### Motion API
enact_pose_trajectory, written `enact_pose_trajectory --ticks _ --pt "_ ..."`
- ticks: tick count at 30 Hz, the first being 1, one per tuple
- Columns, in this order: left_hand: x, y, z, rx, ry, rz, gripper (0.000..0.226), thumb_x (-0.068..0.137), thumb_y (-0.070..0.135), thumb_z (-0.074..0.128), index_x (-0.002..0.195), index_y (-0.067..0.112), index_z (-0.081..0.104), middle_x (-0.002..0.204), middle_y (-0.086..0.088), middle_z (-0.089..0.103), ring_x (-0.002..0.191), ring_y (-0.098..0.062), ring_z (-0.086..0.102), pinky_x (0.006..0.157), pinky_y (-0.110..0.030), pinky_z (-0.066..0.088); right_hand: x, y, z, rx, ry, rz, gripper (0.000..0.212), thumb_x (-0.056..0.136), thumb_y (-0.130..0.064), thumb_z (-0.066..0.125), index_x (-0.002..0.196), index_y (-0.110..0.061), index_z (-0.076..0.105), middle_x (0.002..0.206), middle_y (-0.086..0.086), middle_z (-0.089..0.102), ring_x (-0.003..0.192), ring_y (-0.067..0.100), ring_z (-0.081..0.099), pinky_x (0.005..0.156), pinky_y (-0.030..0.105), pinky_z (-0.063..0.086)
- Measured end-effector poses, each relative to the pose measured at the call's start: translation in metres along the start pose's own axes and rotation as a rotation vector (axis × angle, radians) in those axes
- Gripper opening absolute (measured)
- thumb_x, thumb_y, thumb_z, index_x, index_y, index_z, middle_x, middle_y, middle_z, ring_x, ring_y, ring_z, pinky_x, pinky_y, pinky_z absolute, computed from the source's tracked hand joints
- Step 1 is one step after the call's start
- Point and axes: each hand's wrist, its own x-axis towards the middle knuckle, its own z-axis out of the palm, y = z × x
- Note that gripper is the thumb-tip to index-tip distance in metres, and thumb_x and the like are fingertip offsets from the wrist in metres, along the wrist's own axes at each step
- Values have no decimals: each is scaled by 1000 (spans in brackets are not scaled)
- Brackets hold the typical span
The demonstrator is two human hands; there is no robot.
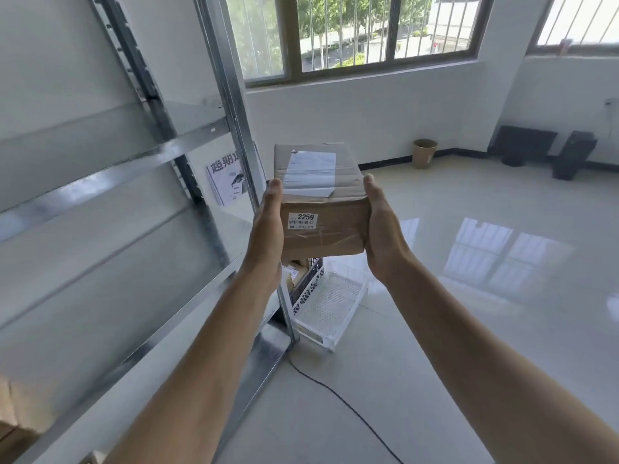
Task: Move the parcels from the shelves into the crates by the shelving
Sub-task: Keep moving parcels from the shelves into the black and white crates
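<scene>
A brown cardboard parcel with a white shipping label on top and a sticker reading 2259 on its near face is in the air in front of me. My left hand holds its left side and my right hand holds its right side, thumbs along the upper edges; the other fingers are hidden behind the box. Directly below, on the floor by the shelving post, stand a white mesh crate and a black crate with cardboard parcels in it.
Grey metal shelving fills the left, with another cardboard parcel at its lower left. A black cable runs across the glossy floor. A tan bin and two black objects stand by the far wall.
</scene>
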Motion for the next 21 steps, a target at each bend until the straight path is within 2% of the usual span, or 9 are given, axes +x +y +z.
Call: enact_pose_trajectory --ticks 5,7,9,11,13,16,18,19,21 --pt "62 -10 19 -25 -27 -21 92 73 96 47 146 41 51 150 -3 56 136 -31 55 110 -61 43 66 7 -11 -21 24 31 46 104 -57 38 123 -28 69 114 3 77 104 22 74 95 46 57" --pt "82 -8 28 -38 -32 -28 79 86 84 42 148 35 50 140 -8 63 120 -30 67 91 -49 58 91 8 -17 -30 31 34 48 104 -56 38 124 -27 69 114 5 76 102 22 74 91 44 58" --pt "101 -10 34 -45 -53 -41 72 93 77 39 148 32 50 136 -9 66 113 -27 71 79 -41 62 113 8 -20 -35 33 41 48 104 -56 37 125 -26 69 115 5 76 103 22 74 92 45 59" --pt "121 -12 41 -48 -62 -46 72 93 78 40 147 33 51 135 -8 67 115 -26 70 85 -42 62 135 9 -25 -40 31 46 49 104 -57 37 127 -27 68 117 6 75 106 23 73 96 48 57" --pt "139 -13 48 -31 -54 -41 62 99 72 36 145 34 53 127 -9 71 110 -27 72 80 -41 62 157 10 -30 -40 34 52 49 104 -57 38 129 -27 67 119 6 74 108 24 72 99 50 56" --pt "170 -21 61 -32 -42 -55 64 96 76 37 144 38 54 130 -5 70 116 -26 69 88 -44 60 192 11 -39 -34 29 76 49 103 -58 39 129 -27 67 119 6 74 109 24 72 99 50 56" --pt "188 -26 69 -26 -15 -44 59 99 71 35 141 36 56 125 -6 72 111 -27 72 79 -40 61 215 11 -45 -39 13 97 48 103 -58 40 127 -28 68 118 5 75 106 23 72 96 48 58" --pt "198 -28 75 -27 -4 -45 59 98 71 36 142 36 56 126 -6 72 112 -27 71 80 -41 61 228 11 -49 -35 5 110 47 103 -58 40 126 -28 69 116 5 75 104 22 73 93 46 59" --pt "218 -35 86 -20 18 -50 71 87 79 43 146 40 51 136 -3 66 122 -26 66 97 -50 56 254 11 -59 -33 -21 135 45 103 -57 41 123 -28 70 113 3 76 99 20 75 88 42 59"
